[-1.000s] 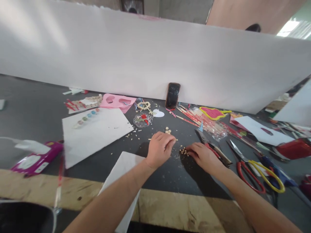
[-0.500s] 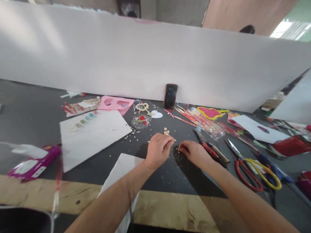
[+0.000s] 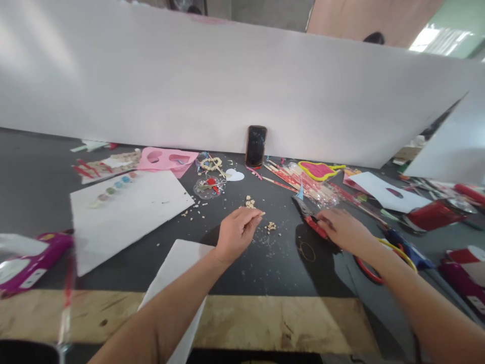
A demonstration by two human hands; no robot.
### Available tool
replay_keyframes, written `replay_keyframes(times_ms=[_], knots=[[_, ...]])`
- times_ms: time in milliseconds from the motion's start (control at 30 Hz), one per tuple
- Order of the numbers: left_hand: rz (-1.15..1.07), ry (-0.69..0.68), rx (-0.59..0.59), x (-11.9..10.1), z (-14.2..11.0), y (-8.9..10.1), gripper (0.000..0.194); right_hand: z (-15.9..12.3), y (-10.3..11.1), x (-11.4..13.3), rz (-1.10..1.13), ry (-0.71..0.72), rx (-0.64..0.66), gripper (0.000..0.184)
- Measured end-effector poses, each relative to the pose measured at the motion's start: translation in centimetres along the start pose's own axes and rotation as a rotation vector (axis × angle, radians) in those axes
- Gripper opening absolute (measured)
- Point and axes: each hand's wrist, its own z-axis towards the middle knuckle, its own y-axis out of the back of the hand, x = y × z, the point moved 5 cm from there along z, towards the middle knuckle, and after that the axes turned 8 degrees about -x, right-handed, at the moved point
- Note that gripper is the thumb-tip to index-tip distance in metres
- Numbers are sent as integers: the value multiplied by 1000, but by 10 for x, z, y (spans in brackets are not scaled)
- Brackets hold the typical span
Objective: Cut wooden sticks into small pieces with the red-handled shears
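Observation:
My left hand point(image 3: 238, 233) is closed in a pinch over the dark tabletop, and the pale tip of a thin wooden stick point(image 3: 262, 214) pokes out past its fingertips. Small pale cut pieces point(image 3: 270, 227) lie in a little heap just right of it, and another cluster point(image 3: 250, 202) sits behind it. Over on the right, my right hand point(image 3: 344, 230) has its fingers curled on the handle of the red-handled pliers point(image 3: 315, 226), which lie on the table with dark jaws pointing away. My palm hides part of the handles.
A phone point(image 3: 256, 145) leans against the white board point(image 3: 212, 86). Red-and-white sticks point(image 3: 284, 177) lie behind the pliers. Scissors point(image 3: 369, 270) are partly under my right forearm. At left are a white sheet point(image 3: 129, 212) and a purple glue gun point(image 3: 41, 260). A thin loop point(image 3: 306, 251) lies near the pliers.
My right hand has moved right, from the small pale pieces to the pliers' handle, leaving a heap of pieces uncovered. My left hand keeps its pinch on the stick. The view has shifted slightly.

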Motion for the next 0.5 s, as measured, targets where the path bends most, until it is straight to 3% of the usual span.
replay_keyframes(times_ms=[100,267,500], knots=[[8,-4,6,0,0,-1,16,-10,-5,-1,-21,5,17,21],[14,-9,1,0,-1,-2,17,-17,-17,4,-52,-97,-123,24],[0,5,-11,2,-1,-1,19,-4,-11,-13,187,-205,-222,30]])
